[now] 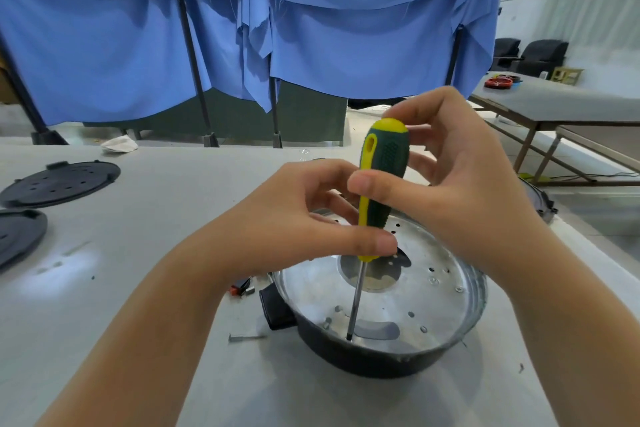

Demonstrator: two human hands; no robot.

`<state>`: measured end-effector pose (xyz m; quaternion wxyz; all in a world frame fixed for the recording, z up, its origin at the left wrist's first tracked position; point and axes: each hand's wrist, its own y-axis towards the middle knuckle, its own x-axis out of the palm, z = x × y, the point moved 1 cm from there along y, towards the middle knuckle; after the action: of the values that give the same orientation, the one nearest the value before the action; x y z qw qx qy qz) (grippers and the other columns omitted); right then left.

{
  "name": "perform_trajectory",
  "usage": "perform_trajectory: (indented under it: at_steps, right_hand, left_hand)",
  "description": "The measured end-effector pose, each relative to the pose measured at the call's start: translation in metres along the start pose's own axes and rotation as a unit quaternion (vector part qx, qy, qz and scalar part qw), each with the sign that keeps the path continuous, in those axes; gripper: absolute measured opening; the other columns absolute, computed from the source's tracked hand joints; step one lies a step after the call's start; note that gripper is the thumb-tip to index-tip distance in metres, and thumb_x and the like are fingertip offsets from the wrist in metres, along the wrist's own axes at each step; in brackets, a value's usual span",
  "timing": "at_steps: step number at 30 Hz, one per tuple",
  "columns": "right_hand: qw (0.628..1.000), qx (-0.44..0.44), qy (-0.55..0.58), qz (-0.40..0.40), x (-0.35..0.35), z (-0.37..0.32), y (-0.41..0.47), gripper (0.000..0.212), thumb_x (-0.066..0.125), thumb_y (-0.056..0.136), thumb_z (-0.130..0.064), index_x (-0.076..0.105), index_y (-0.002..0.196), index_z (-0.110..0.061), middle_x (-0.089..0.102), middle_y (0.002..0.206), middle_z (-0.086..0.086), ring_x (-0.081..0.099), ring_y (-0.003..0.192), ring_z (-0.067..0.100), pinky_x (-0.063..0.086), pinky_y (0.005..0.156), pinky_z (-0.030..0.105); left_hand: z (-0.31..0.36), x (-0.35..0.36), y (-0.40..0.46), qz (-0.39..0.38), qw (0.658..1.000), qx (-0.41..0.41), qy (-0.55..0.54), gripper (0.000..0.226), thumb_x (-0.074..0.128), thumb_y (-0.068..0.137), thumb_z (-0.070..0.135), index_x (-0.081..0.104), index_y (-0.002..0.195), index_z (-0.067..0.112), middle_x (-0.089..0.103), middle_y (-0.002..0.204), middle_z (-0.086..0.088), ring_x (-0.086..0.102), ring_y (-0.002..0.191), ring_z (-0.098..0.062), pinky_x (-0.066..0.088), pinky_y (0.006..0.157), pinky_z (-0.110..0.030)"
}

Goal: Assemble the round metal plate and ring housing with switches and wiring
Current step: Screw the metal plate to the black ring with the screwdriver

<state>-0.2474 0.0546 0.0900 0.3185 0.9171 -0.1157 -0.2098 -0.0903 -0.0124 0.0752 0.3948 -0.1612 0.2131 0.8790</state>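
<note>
A round shiny metal plate (426, 302) with several small holes and a central opening sits inside a dark ring housing (363, 355) on the table. A screwdriver (382, 166) with a green and yellow handle stands nearly upright, its tip on the plate's near rim. My left hand (311, 218) pinches the lower handle between thumb and fingers. My right hand (460, 166) curls round the handle's top from the right. A small red and black switch part (242, 288) lies left of the housing.
Two black round covers (62, 178) (17, 236) lie at the far left of the grey table (138, 288). A loose screw (244, 336) rests near the housing. Blue cloth hangs behind; a second table (554, 100) stands at the right.
</note>
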Motion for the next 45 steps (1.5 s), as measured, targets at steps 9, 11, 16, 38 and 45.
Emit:
perform_trajectory:
  at_steps: [9,11,16,38,45]
  right_hand:
    - [0.995,0.011,0.079,-0.068,-0.003,-0.008,-0.003,0.040,0.054,0.086,-0.018,0.052,0.126,-0.021,0.066,0.118,-0.005,0.062,0.111,0.011,0.053,0.091,0.030]
    - [0.991,0.017,0.098,-0.088,-0.008,-0.009,-0.003,0.046,0.046,0.085,-0.009,0.055,0.129,-0.018,0.065,0.123,-0.003,0.060,0.116,0.010,0.050,0.092,0.023]
    - [0.997,-0.001,0.046,-0.070,-0.006,-0.009,-0.002,0.036,0.068,0.085,-0.010,0.062,0.119,-0.020,0.068,0.105,-0.009,0.065,0.103,0.012,0.054,0.087,0.027]
    - [1.000,-0.020,-0.002,-0.002,0.005,-0.006,-0.002,0.031,0.072,0.081,-0.028,0.060,0.110,-0.023,0.065,0.097,-0.012,0.062,0.101,0.007,0.052,0.090,0.027]
    - [0.998,-0.005,0.035,-0.060,0.001,-0.005,-0.002,0.042,0.054,0.092,0.000,0.056,0.127,-0.022,0.067,0.113,-0.008,0.061,0.110,0.007,0.052,0.092,0.024]
  left_hand:
    - [0.000,0.000,0.000,-0.004,0.998,-0.023,-0.051,0.042,0.075,0.073,0.021,0.062,0.113,0.012,0.075,0.100,-0.005,0.072,0.096,-0.025,0.050,0.092,-0.060]
    - [-0.001,-0.001,-0.002,-0.023,0.998,-0.027,-0.049,0.041,0.067,0.080,0.020,0.060,0.120,0.014,0.073,0.109,-0.002,0.068,0.105,-0.022,0.048,0.097,-0.057]
    - [0.001,0.000,-0.002,-0.032,0.999,-0.013,-0.005,0.039,0.074,0.079,0.030,0.065,0.116,0.026,0.070,0.113,0.008,0.064,0.110,-0.011,0.054,0.092,-0.038]
    - [0.003,0.006,0.002,0.074,0.997,-0.008,0.012,0.051,0.083,0.056,0.041,0.068,0.101,0.021,0.074,0.087,0.002,0.072,0.081,-0.019,0.060,0.072,-0.047]
    - [-0.001,-0.001,0.000,0.019,0.998,-0.025,-0.050,0.041,0.070,0.076,0.008,0.063,0.114,0.020,0.076,0.097,-0.001,0.072,0.093,-0.018,0.059,0.083,-0.042]
